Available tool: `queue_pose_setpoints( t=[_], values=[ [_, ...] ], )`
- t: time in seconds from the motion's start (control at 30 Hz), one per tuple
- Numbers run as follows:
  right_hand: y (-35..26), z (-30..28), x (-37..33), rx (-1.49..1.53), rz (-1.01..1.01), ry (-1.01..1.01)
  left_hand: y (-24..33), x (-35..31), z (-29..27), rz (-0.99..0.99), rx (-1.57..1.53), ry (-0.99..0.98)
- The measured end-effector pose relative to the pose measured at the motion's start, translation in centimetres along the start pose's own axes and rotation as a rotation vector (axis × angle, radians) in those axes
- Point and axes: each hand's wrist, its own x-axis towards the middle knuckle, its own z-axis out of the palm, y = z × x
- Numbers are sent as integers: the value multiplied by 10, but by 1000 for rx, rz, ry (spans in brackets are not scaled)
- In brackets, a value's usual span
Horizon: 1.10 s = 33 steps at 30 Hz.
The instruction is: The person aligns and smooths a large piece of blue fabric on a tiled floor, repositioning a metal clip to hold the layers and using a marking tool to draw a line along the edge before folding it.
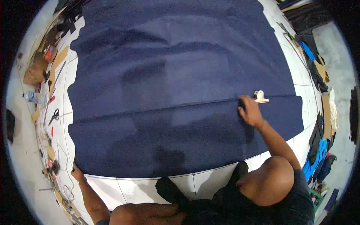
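Observation:
A large sheet of dark navy fabric [180, 78] spreads over the white tiled floor, with a straight fold or layer edge running across its nearer part. My right hand [250, 112] rests on the cloth at that edge, thumb apart from the slightly bent fingers. Just beyond its knuckles, a cream bulldog clip [260, 96] sits on the same edge. At the near left corner, my left hand [77, 174] is closed on the fabric's rim; its fingertips are partly hidden.
Black scissors [54, 116], a plastic bottle [34, 98] and cardboard scraps line the left side. Along the right lie blue cloth [315, 159], black cloth and a cardboard strip [326, 116]. My feet [170, 190] are by the fabric's near edge.

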Motion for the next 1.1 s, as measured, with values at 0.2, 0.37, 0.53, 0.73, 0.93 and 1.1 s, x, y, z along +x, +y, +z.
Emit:
queue_pose_setpoints(
  t=[0.2, 0.37, 0.53, 0.73, 0.93, 1.1],
  values=[
    [-59, 4, -100, -53, -27, -79, 118, -199, 44, 896, 195, -84],
    [-56, 27, -141, -10, 4, -82, 194, -358, 89, 1349, 349, -584],
    [14, 17, -176, -51, 235, -98, 202, -375, 107, 1286, 558, -572],
    [184, -5, -227, -169, 906, 206, 215, -384, 99, 1290, 718, -560],
    [308, -78, -210, -181, 1543, 278, 265, -395, 75, 1042, 689, -832],
    [243, -81, -78, -5, 538, 610, 292, -401, 81, 1117, 800, -855]
  ],
)
